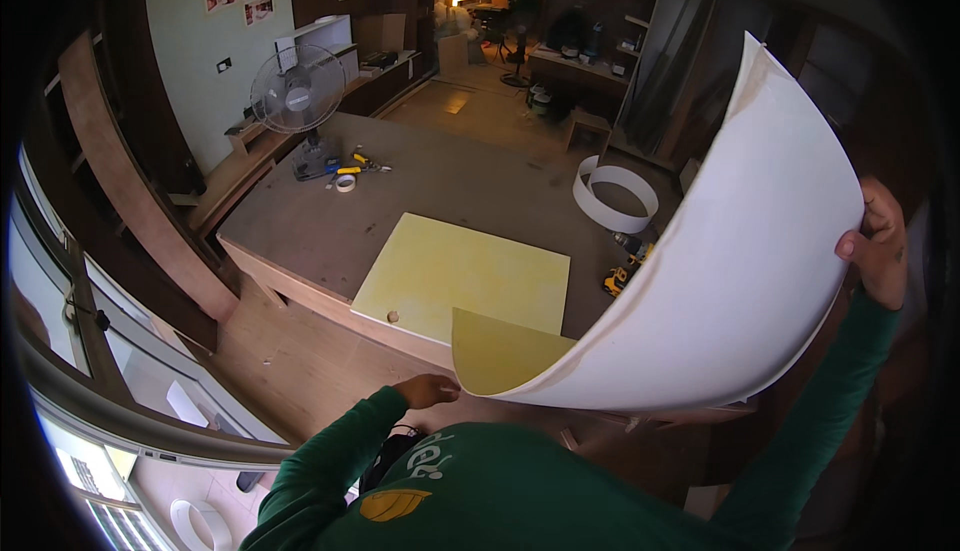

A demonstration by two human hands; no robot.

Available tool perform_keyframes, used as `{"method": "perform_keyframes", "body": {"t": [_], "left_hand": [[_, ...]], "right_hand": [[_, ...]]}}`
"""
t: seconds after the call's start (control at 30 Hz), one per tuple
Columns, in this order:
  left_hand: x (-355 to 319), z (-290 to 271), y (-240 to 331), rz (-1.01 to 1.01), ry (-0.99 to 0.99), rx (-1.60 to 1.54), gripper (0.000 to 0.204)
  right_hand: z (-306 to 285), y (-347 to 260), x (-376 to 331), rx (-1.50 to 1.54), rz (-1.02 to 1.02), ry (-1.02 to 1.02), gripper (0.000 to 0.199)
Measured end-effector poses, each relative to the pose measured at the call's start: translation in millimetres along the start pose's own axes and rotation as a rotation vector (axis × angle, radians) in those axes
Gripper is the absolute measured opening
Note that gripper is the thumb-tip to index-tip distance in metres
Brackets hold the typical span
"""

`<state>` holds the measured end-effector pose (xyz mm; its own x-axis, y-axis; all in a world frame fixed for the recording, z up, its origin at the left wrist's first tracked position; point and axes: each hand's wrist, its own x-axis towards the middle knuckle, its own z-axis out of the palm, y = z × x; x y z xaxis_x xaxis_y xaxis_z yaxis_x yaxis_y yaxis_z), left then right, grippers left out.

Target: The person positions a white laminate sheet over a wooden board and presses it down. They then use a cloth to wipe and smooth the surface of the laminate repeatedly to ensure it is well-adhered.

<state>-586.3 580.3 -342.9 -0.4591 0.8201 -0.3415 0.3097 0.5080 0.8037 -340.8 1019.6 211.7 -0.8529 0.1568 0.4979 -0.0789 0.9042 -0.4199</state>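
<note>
White laminate sheet [720,281] bowed between both hands.

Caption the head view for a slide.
Both hands, left and right, bow a white laminate sheet above a yellow-coated panel.

Both hands [870,251] hold curved white sheet [720,271] (yellow underside) above workbench [450,181].

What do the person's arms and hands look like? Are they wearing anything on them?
Both arms are covered by long dark green sleeves that reach to the wrists. The left hand and the right hand are bare, with no gloves. The sleeves belong to a green top with a yellow patch and pale lettering on it. I cannot make out any watch or ring.
</note>
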Motion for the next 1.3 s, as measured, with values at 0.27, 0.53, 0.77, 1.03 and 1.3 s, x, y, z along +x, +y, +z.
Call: {"method": "perform_keyframes", "body": {"t": [0.27, 0.53, 0.77, 1.03, 1.3], "left_hand": [[-88.6, -6.7, 64.9, -0.039, -0.040, -0.445, 0.052], [-89.9, -87.0, 190.0, 0.378, -0.265, -0.358, 0.053], [80.6, -35.1, 290.5, 0.997, 0.290, 0.367, 0.098], [122.8, 10.2, 302.4, 1.392, 0.238, 0.389, 0.064], [72.8, -31.5, 276.9, 1.277, 0.411, 0.615, 0.071]], "right_hand": [[-56.6, -5.7, -46.7, -0.439, -0.043, 0.082, 0.039], [-78.5, -31.2, -97.6, -0.674, -0.096, 0.184, 0.033], [-31.3, -73.0, -138.8, -0.988, -0.215, 0.206, 0.021], [-16.9, -108.9, -188.1, -0.962, -0.119, 0.229, 0.021], [40.9, -40.0, -259.3, -0.712, 0.259, 0.506, 0.020]]}}
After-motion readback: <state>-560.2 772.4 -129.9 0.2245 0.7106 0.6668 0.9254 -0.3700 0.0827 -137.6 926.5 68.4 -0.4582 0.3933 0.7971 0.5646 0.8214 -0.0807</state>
